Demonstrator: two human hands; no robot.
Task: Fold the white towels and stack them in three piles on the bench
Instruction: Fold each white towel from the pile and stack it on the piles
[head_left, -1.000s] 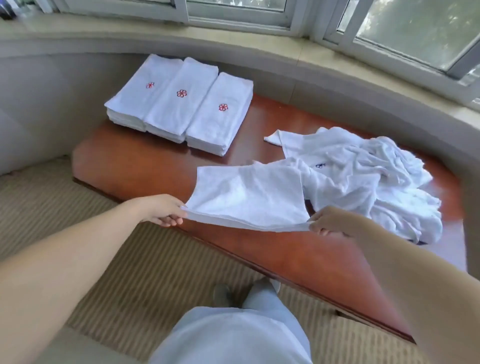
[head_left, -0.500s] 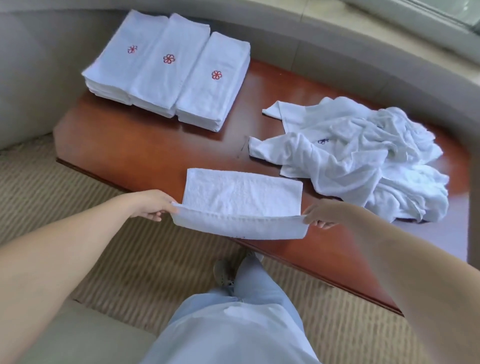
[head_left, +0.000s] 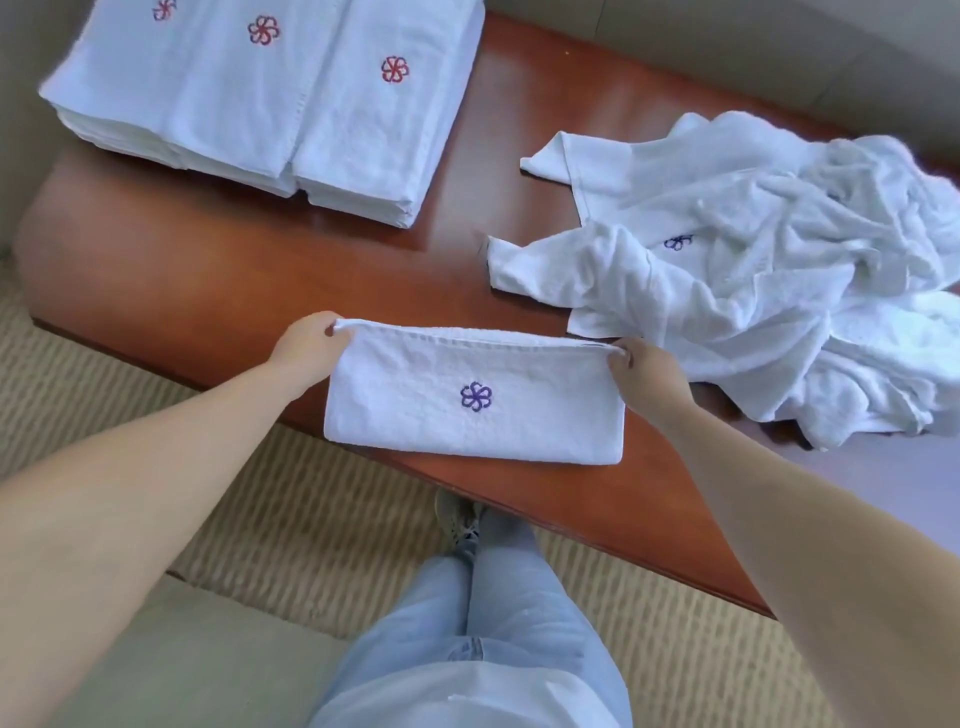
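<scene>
Head view: a towel (head_left: 472, 397) lies folded into a long strip at the near edge of the tabletop (head_left: 249, 270), purple flower emblem up. The left hand (head_left: 309, 345) pinches its far left corner and the right hand (head_left: 641, 371) pinches its far right corner, both curled round the folded edge. At the far left sit three piles of folded towels (head_left: 270, 104), side by side and touching. To the right a heap of unfolded towels (head_left: 769, 270) sprawls, its nearest flap just beside the right hand.

The strip's near edge seems to overhang the tabletop slightly, though the angle makes that hard to judge. If both hands let go unevenly the layers could slide apart, or the towel could tip off toward the floor. A lift could also snag the heap's flap.
</scene>
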